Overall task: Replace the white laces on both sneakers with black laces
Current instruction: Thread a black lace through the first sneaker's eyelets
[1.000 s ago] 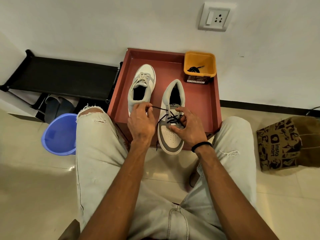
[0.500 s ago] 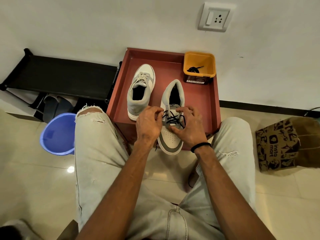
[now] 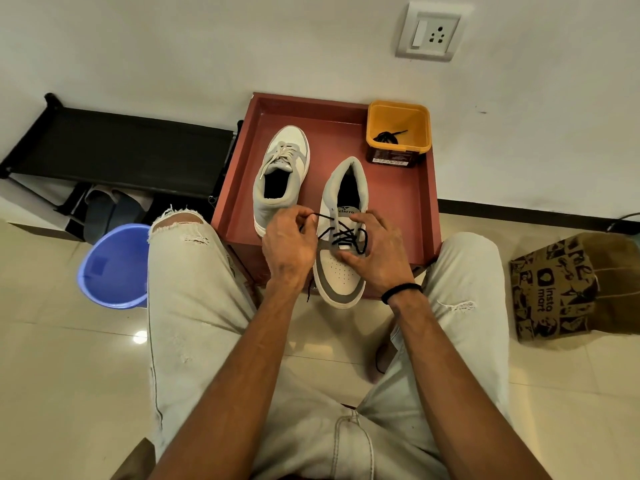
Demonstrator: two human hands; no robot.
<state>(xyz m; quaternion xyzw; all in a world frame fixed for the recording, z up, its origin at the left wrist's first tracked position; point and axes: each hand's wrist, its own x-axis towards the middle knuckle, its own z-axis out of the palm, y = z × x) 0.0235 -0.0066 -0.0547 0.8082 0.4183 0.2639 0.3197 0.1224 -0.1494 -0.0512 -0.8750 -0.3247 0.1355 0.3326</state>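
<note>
Near sneaker [image 3: 343, 251] on the red tray [image 3: 398, 199]: black lace [image 3: 346, 233] crossed through most eyelets. Our left hand [image 3: 289, 244] pinches one lace end; right hand [image 3: 375, 254] grips the shoe's side, fingers curled. Far sneaker [image 3: 280, 178] keeps its white laces [image 3: 278, 155]; spare black lace [image 3: 389, 136] waits in the yellow tub [image 3: 399, 114], so we judge roughly half remains.

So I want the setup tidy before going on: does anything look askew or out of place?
Only small things. The near sneaker sticks its toe out past the red tray's front edge, and a loose end of the black lace dangles below the left hand. The far sneaker lies wholly inside the tray.
</note>
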